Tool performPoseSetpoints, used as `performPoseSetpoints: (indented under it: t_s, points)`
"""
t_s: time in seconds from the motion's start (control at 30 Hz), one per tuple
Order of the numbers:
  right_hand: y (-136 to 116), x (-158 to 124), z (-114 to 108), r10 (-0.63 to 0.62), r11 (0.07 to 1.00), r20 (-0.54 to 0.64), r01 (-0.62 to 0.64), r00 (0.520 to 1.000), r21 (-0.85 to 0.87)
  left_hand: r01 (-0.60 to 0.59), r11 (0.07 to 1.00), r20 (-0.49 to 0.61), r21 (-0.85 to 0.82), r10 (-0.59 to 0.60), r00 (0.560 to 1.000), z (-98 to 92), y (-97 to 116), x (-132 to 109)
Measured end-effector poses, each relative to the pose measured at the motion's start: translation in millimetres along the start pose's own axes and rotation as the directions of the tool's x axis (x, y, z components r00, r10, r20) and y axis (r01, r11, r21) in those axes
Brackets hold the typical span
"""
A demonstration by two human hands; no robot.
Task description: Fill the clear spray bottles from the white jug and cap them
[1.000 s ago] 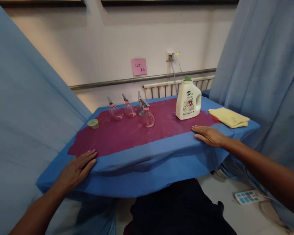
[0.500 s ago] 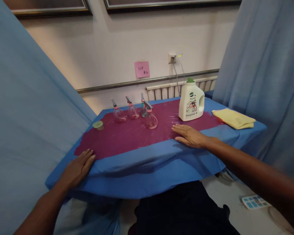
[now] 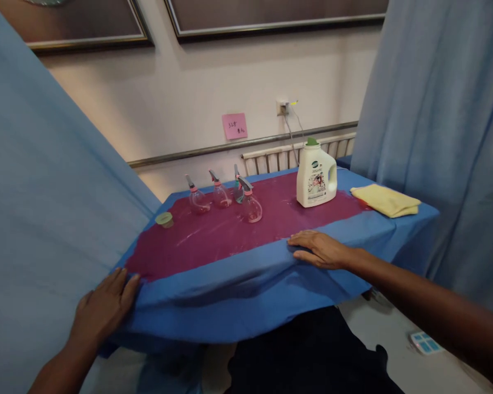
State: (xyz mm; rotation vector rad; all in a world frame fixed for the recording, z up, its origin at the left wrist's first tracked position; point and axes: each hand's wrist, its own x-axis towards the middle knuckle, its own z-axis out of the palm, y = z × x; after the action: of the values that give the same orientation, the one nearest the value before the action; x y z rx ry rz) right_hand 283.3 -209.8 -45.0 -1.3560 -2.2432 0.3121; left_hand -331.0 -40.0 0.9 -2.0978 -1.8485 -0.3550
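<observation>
My left hand [image 3: 107, 301] rests open at the near left corner of the table, by the edge of a dark red sheet [image 3: 213, 246] over a blue tablecloth [image 3: 238, 284]. At the near edge, right of the middle, my right hand [image 3: 318, 249] lies with its fingers stretched out on the cloth, holding nothing. Several clear spray bottles with grey heads, one of them a spray bottle [image 3: 252, 208] at the front, stand beyond the hands. A cream jug [image 3: 316, 180] with a handle and green top stands behind my right hand. Left of the bottles sits a small lidded cup [image 3: 164, 220].
A folded yellow cloth [image 3: 386, 200] lies at the table's right end. Blue curtains [image 3: 427, 109] hang on both sides. Behind are a metal rail [image 3: 230, 146], a radiator [image 3: 271, 160], a socket [image 3: 282, 108] with cables and a pink note [image 3: 234, 126].
My left hand has slid left and toward me along the table edge. My right hand has drawn back slightly off the red sheet. The view has tilted up a little.
</observation>
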Motion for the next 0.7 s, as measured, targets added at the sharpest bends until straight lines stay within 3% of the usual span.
performPoseSetpoints:
  t_s: [0.17,0.3,0.47,0.6,0.7]
  points:
    - [-10.9,49.0,7.2,-0.021,1.000,-0.061,0.020,0.998,-0.023,-0.188,0.964,0.069,-0.189,0.204,0.977,-7.4,73.4,19.2]
    - [-20.0,71.7,24.3,-0.065,0.998,0.014,0.065,0.998,-0.011,-0.338,0.884,0.215,-0.323,0.416,0.884,-11.0,121.9,14.5]
    - [-23.1,59.0,15.2,-0.100,0.995,0.097,0.097,0.990,0.034,-0.359,0.891,0.232,-0.279,0.425,0.875,-27.6,123.6,-0.1]
    - [-16.9,60.0,-20.7,-0.129,0.990,0.179,0.117,0.975,0.073,-0.350,0.912,0.203,-0.212,0.391,0.897,-44.2,127.7,3.6]
    - [-10.6,74.3,-49.3,-0.084,0.995,0.195,0.072,0.977,0.068,-0.363,0.888,0.104,-0.282,0.404,0.909,-48.9,150.9,14.6]
